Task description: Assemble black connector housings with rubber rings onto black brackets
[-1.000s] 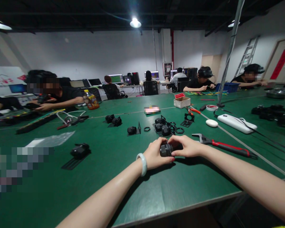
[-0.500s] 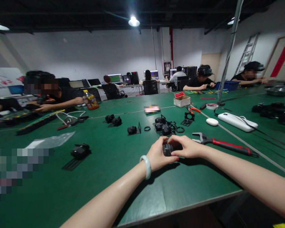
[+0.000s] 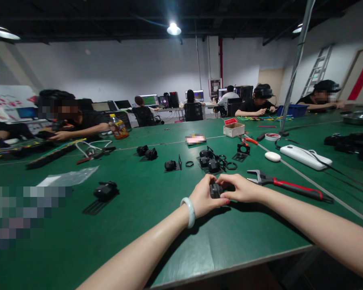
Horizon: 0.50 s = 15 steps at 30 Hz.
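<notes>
Near the front of the green table (image 3: 181, 249), both of my hands grip one black plastic fitting (image 3: 215, 191) with a ribbed or hexagonal body. My left hand (image 3: 201, 197), below a pale bangle (image 3: 188, 212), curls round its left side with thumb and fingers. From the right, my right hand (image 3: 241, 188) pinches it, and its fingers hide part of the piece. Just beyond lies a cluster of similar black fittings (image 3: 213, 165) on flat brackets, with loose black ring nuts (image 3: 231, 166) beside them. An adjustable wrench (image 3: 296, 189) with red and black handle rests right of my right hand.
Another fitting on a slotted bracket (image 3: 105, 191) sits to the left, near a clear plastic bag (image 3: 75, 177). Further back are a small box (image 3: 234, 129), a tape roll (image 3: 272, 137) and a white power-bank-like device (image 3: 305, 157). A metal pole (image 3: 295, 72) rises at right; co-workers sit around.
The view has turned slightly left, so things appear a little further right. Both hands keep their hold on the fitting, with hardly any visible finger movement.
</notes>
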Tool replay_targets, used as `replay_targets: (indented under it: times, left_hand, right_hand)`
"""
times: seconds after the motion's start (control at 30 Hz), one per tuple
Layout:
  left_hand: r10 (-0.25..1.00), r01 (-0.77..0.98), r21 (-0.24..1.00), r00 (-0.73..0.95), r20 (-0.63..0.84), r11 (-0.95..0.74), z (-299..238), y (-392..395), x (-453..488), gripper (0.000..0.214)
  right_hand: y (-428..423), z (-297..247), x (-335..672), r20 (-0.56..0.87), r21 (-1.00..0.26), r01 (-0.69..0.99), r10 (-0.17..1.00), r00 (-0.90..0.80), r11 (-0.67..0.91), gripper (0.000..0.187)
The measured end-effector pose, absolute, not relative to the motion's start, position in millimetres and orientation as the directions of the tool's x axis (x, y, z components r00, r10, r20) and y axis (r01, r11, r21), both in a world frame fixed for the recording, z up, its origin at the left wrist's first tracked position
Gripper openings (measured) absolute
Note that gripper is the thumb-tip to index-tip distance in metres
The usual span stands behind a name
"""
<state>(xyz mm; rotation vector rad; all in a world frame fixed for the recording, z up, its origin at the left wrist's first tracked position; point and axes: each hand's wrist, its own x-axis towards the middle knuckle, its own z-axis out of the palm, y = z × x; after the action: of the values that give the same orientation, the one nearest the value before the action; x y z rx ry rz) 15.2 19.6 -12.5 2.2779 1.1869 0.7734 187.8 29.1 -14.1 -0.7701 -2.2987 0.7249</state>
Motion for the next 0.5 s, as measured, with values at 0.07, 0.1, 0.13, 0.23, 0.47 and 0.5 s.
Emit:
replay_targets:
  times: [0.07,0.1,0.13,0.23,0.47,0.5]
  left_hand:
    - [0.841,0.588,0.615,0.471,0.267,-0.525,-13.3,20.0,15.1,0.054]
    - [0.84,0.591,0.612,0.473,0.265,-0.525,-13.6,20.2,15.0,0.054]
    - [0.84,0.593,0.609,0.474,0.265,-0.527,-13.8,20.4,15.0,0.054]
    - [0.835,0.593,0.601,0.477,0.274,-0.536,-13.3,20.3,15.3,0.052]
    - [0.814,0.638,0.508,0.49,0.314,-0.579,-8.0,14.8,16.3,0.05]
    - [0.811,0.651,0.483,0.484,0.329,-0.585,-7.7,14.2,16.0,0.052]
  right_hand:
    - [29.2,-14.8,187.8,0.363,-0.655,0.331,0.667,-0.651,0.679,0.025]
    - [29.4,-15.3,187.8,0.364,-0.66,0.326,0.668,-0.649,0.677,0.026]
    - [29.5,-15.9,187.8,0.365,-0.665,0.322,0.67,-0.646,0.673,0.026]
    - [30.2,-17.0,187.7,0.365,-0.679,0.316,0.678,-0.638,0.662,0.026]
    - [33.1,-16.8,187.8,0.354,-0.7,0.299,0.679,-0.643,0.648,0.029]
    - [33.9,-16.9,188.2,0.35,-0.705,0.292,0.676,-0.648,0.646,0.03]
